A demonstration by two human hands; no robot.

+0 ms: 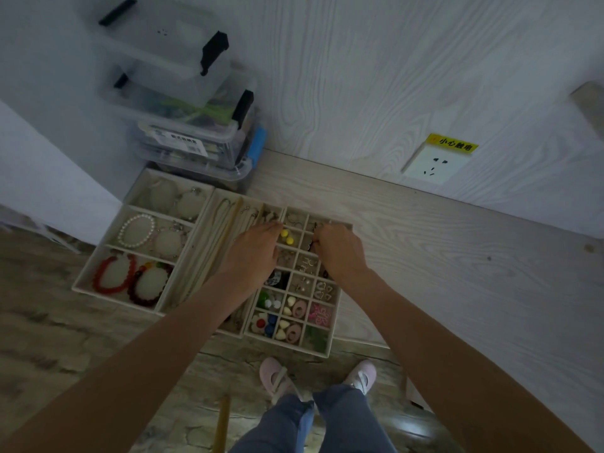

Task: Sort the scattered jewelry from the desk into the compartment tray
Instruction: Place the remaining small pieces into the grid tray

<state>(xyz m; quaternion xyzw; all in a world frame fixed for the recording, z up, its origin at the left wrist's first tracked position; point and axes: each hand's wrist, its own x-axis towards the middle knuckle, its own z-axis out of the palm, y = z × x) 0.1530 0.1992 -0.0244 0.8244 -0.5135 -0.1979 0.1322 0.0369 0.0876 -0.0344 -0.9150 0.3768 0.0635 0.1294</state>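
Looking down from my head, I see both my hands over the far end of the compartment tray (327,349), the small-celled grid that lies on the pale tabletop (425,243) with its long axis running away from me. My right hand (340,250) is curled, its fingertips pinching a small dark piece of jewelry (314,245) just above a cell in the right-hand column; what the piece is I cannot tell. My left hand (258,250) rests beside it with fingers fairly straight and pointing at the yellow beads (287,236), holding nothing that I can see. The right hand is the nearer to that cell, which lies directly under its fingertips, so I judge the drop needs only a short lowering. Nearer cells already hold earrings, coloured beads and a pink piece. Left of the grid, a second tray (98,256) carries bracelets (137,230).
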